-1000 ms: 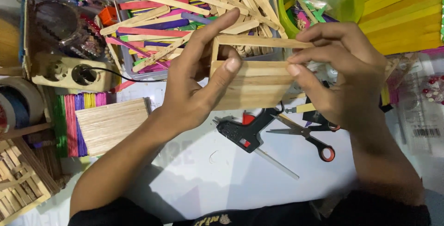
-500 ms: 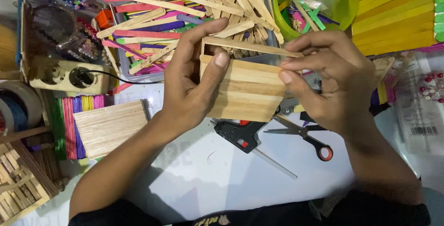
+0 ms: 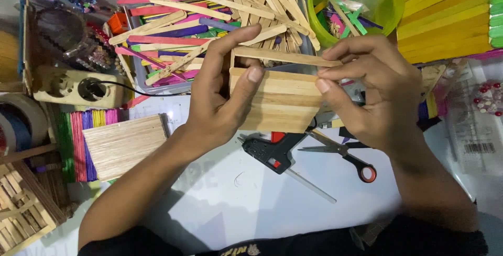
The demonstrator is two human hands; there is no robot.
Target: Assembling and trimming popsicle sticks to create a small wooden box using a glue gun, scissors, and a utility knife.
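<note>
A small panel of plain wooden craft sticks (image 3: 277, 101), with a frame of single sticks (image 3: 283, 57) rising from its top, is held up between both hands. My left hand (image 3: 222, 99) grips its left edge, thumb pressed on the front face. My right hand (image 3: 372, 88) pinches the right end of the top stick and the panel's right edge. Under the panel, on the white work surface (image 3: 225, 198), lie a black and red glue gun (image 3: 275, 154) and scissors with red handles (image 3: 346, 156).
A heap of plain and coloured craft sticks (image 3: 199, 31) fills a tray behind the hands. A green bowl (image 3: 356, 4) holds more sticks, yellow stick panels (image 3: 445, 18) lie at the right, a plain stick mat (image 3: 123, 143) and a power strip (image 3: 78, 86) at the left.
The stick panel and both hands have shifted slightly left and lower in view, and my right fingers have moved onto the top stick's right end.
</note>
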